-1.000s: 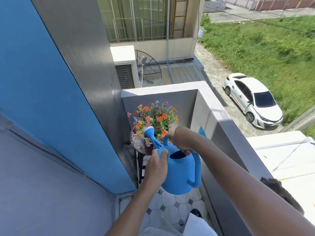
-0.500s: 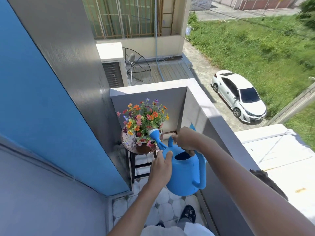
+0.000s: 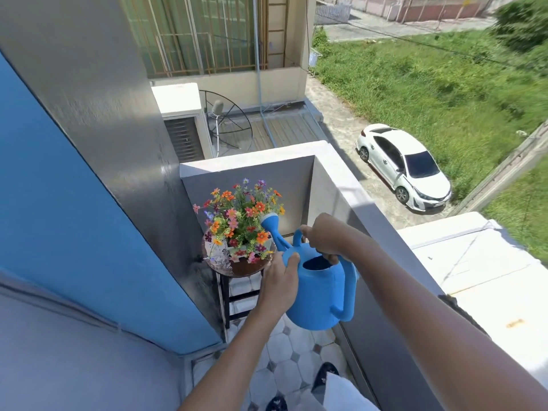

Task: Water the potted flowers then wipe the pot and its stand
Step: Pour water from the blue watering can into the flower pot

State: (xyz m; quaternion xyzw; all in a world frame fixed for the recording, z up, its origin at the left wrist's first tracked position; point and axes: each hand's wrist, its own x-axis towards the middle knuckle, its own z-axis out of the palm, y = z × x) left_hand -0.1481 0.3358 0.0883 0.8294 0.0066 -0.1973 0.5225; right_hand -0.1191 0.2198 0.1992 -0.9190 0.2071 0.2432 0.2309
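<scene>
A pot of orange, pink and purple flowers (image 3: 240,221) stands on a round dark stand (image 3: 241,269) in the balcony's far corner. I hold a blue watering can (image 3: 321,295) just right of it. My right hand (image 3: 324,237) grips the top handle. My left hand (image 3: 280,284) presses flat against the can's left side. The spout's rose (image 3: 269,218) points up among the right-hand flowers. The pot itself is mostly hidden by blooms.
A grey parapet wall (image 3: 350,197) runs along the right, a blue and grey wall (image 3: 89,203) along the left. The narrow floor has white octagonal tiles (image 3: 284,351). My dark shoes (image 3: 324,376) stand near the bottom. A white car (image 3: 403,167) is parked far below.
The watering can has risen and its spout tip has moved up and to the right, from the pot's front to the flowers' right side. Both hands kept their hold.
</scene>
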